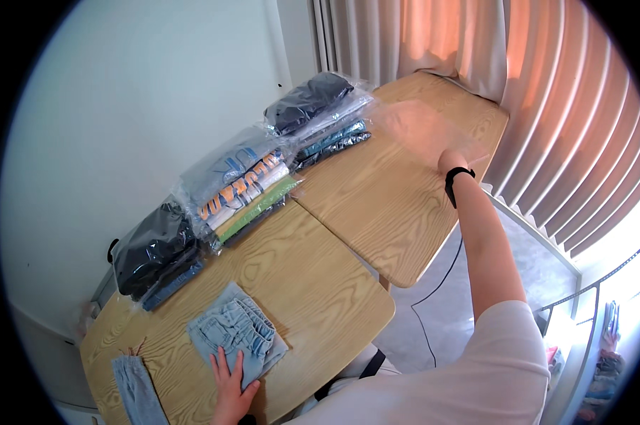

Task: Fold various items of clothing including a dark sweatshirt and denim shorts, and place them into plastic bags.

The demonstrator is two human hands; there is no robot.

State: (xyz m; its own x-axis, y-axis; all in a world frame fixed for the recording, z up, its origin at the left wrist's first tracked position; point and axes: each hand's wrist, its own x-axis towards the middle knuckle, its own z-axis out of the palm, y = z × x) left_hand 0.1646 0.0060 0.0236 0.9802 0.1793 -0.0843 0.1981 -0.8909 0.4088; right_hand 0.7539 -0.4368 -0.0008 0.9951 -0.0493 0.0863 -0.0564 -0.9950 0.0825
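My left hand rests with its fingers spread on the lower edge of a folded pair of light-blue jeans, which lies on the near table with its gathered waistband on top. Stretched out to the far right, my right hand grips a clear plastic bag by its near corner, above the second table. The fingers of that hand are partly hidden by the wrist and the bag's glare. A black band circles the right wrist.
Bagged folded clothes stand in several stacks along the wall: a dark stack, a mixed stack and a far stack. A narrow denim piece lies near left. Two wooden tables meet at a seam. A black cable crosses the floor.
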